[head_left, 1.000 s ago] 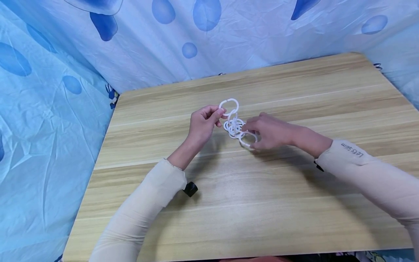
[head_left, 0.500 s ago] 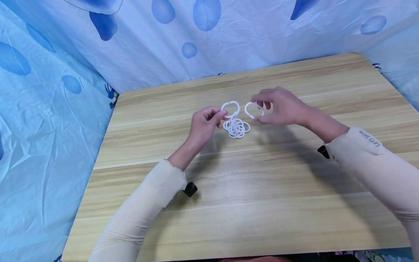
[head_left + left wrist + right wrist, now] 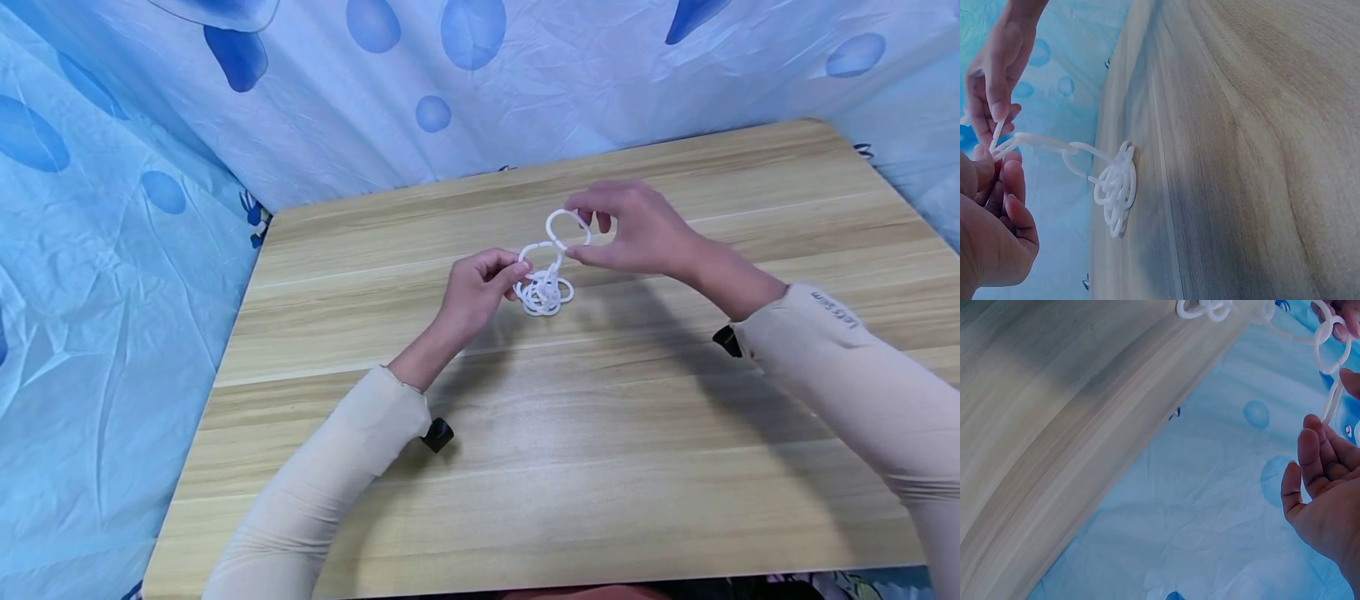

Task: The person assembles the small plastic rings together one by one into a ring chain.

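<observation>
My left hand (image 3: 480, 287) pinches the end ring (image 3: 535, 246) of a white plastic ring chain. That ring has a small gap in its loop. Below, the rest of the chain (image 3: 1115, 187) hangs a little, then lies heaped on the table. My right hand (image 3: 637, 225) holds a single white ring (image 3: 567, 210) between thumb and fingers. The single ring meets the end ring above the heap, close to the left fingertips. Whether the two are hooked together I cannot tell. In the right wrist view, the single ring (image 3: 1333, 403) is partly hidden by the thumb.
The wooden table (image 3: 525, 467) extends on all sides of the heap. Behind it and to the left hangs a blue curtain (image 3: 300, 108) with drop patterns. A black wrist camera (image 3: 437, 434) sits under the left cuff.
My right hand picked the single ring up from beside the heap, raised it, then brought it left against the end ring. My left hand shifted slightly right, still pinching the chain.
</observation>
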`<state>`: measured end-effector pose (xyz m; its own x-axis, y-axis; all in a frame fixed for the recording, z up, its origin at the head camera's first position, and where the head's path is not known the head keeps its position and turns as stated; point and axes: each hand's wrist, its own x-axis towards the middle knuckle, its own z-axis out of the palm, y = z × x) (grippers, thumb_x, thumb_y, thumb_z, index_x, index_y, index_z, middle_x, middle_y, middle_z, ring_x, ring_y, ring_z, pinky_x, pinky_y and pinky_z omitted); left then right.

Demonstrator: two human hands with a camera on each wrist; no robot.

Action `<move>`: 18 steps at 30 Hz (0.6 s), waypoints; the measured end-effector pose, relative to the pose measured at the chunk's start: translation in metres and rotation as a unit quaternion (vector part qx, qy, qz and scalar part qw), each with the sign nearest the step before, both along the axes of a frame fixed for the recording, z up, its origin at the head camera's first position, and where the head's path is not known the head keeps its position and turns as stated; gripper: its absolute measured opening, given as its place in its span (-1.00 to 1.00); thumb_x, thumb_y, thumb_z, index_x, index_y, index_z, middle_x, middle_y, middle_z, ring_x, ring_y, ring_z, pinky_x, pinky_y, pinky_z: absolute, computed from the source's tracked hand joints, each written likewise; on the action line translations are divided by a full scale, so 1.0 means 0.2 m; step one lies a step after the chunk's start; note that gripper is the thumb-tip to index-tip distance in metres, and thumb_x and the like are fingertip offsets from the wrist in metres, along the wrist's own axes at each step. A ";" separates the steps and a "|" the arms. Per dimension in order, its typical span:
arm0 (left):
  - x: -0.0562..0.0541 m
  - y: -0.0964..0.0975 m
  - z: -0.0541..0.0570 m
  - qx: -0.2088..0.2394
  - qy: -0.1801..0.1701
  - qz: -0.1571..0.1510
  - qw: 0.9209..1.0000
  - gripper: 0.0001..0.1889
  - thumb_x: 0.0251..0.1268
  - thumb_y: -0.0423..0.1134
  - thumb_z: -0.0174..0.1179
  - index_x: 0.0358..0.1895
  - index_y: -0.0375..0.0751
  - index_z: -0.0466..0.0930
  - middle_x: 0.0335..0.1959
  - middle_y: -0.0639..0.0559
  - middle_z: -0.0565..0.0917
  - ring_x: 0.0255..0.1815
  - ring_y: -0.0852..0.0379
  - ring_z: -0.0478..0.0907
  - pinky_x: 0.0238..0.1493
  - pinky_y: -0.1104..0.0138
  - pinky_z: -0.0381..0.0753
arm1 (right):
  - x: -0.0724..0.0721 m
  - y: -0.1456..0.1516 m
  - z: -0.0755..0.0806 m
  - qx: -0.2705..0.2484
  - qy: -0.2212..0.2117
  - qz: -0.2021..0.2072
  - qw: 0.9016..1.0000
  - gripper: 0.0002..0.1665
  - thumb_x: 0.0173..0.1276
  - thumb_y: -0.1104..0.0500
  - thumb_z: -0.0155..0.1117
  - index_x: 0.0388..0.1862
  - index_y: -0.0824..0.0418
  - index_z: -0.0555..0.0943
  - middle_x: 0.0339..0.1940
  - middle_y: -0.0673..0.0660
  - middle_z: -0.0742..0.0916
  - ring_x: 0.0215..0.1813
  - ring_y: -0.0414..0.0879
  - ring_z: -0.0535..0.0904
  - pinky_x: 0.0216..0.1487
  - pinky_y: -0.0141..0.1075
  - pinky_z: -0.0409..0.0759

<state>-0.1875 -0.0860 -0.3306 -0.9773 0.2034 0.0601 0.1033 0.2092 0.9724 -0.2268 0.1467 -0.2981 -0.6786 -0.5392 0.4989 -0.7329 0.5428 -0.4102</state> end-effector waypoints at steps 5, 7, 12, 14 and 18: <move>0.00 0.00 -0.01 0.006 0.008 -0.011 1.000 -0.85 0.30 -0.33 0.23 -0.26 -0.40 0.65 -0.41 -0.11 0.68 -0.24 -0.35 0.51 -0.40 0.42 0.57 | 0.01 -0.04 0.00 0.003 0.006 0.015 1.000 -0.58 -0.02 0.14 0.54 -0.15 0.21 0.64 -0.44 0.02 0.62 -0.45 -0.12 0.43 -0.43 -0.29 0.32; 0.00 0.01 -0.01 0.006 0.009 -0.016 1.000 -0.85 0.30 -0.33 0.24 -0.26 -0.40 0.65 -0.41 -0.09 0.68 -0.24 -0.33 0.51 -0.39 0.42 0.57 | 0.01 -0.06 0.00 0.006 0.013 0.021 1.000 -0.60 -0.02 0.15 0.53 -0.18 0.21 0.64 -0.45 0.04 0.62 -0.45 -0.09 0.44 -0.40 -0.27 0.32; 0.00 0.00 -0.01 0.000 0.015 -0.029 0.999 -0.86 0.28 -0.34 0.25 -0.27 -0.40 0.66 -0.42 -0.06 0.67 -0.25 -0.35 0.51 -0.37 0.40 0.58 | 0.01 -0.07 -0.02 0.018 0.025 0.025 0.999 -0.61 -0.04 0.16 0.52 -0.21 0.21 0.62 -0.48 0.06 0.62 -0.46 -0.03 0.47 -0.36 -0.23 0.30; 0.00 0.00 -0.01 -0.002 0.017 -0.032 0.999 -0.87 0.28 -0.35 0.25 -0.26 -0.41 0.66 -0.41 -0.05 0.67 -0.25 -0.36 0.51 -0.37 0.40 0.59 | 0.01 -0.08 -0.02 0.026 0.027 0.021 0.999 -0.60 -0.03 0.14 0.52 -0.19 0.21 0.62 -0.47 0.05 0.61 -0.46 -0.04 0.47 -0.37 -0.23 0.30; 0.00 0.00 -0.01 -0.010 0.013 -0.031 0.999 -0.86 0.28 -0.35 0.25 -0.25 -0.40 0.67 -0.38 -0.08 0.68 -0.25 -0.36 0.53 -0.38 0.41 0.59 | 0.02 -0.08 -0.02 0.046 0.024 0.012 0.999 -0.59 -0.01 0.11 0.51 -0.16 0.20 0.63 -0.47 0.04 0.60 -0.46 -0.06 0.46 -0.36 -0.22 0.27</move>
<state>-0.1871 -0.0869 -0.3328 -0.9607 0.2658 0.0802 0.1414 0.2200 0.9652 -0.2230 0.1299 -0.3022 -0.6413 -0.6000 0.4783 -0.7639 0.5580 -0.3242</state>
